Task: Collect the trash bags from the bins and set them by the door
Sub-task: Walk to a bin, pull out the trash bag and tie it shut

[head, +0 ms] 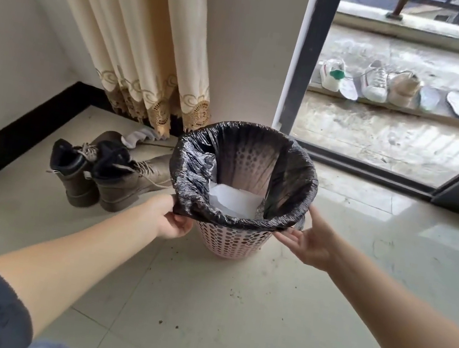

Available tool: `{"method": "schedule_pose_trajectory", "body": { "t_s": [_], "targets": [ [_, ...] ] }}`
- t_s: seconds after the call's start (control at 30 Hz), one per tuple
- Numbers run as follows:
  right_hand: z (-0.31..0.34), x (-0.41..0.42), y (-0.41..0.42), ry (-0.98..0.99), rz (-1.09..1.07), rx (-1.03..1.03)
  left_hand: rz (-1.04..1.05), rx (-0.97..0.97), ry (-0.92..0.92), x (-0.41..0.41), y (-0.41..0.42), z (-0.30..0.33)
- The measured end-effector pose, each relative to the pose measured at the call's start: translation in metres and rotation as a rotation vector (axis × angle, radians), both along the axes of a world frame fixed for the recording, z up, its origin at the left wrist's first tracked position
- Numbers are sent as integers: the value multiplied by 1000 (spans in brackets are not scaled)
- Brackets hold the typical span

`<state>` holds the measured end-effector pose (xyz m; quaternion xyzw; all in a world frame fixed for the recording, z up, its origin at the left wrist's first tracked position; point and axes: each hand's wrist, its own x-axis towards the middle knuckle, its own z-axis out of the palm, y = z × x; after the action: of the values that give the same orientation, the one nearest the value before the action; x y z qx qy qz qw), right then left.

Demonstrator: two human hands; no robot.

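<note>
Two hands (239, 230) on black bag's (294, 168) folded edge (no readable writing).

Black bag (290, 180) lining pink perforated bin (230, 239).

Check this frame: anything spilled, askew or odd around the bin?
Yes. Dark crumbs are scattered on the floor tiles in front of the pink bin. A brown boot lies tipped on its side beside its upright mate. The black trash bag looks intact.
</note>
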<state>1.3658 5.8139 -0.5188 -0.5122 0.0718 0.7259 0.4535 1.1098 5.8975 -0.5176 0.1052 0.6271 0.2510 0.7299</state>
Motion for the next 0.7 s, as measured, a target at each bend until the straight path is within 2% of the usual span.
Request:
{"method": "schedule_pose_trajectory", "body": {
  "t_s": [0.2,0.3,0.37,0.47,0.53,0.6,0.7],
  "targets": [
    [8,1,-6,-232,5,-42,-16,-26,61,5,-6,7],
    [12,2,-2,-449,-82,-20,-20,-4,123,3,-9,12],
    [19,2,0,-558,-179,43,-3,48,200,-1,-6,20],
    [34,0,-1,-652,-229,171,130,249,307,-3,4,33],
    [41,-1,-2,-678,-142,229,185,373,279,4,4,45],
    [47,-5,-5,-748,24,269,142,420,197,18,-3,53],
    [56,-10,-4,-1066,188,446,1,442,29,44,-21,63]
  ]
}}
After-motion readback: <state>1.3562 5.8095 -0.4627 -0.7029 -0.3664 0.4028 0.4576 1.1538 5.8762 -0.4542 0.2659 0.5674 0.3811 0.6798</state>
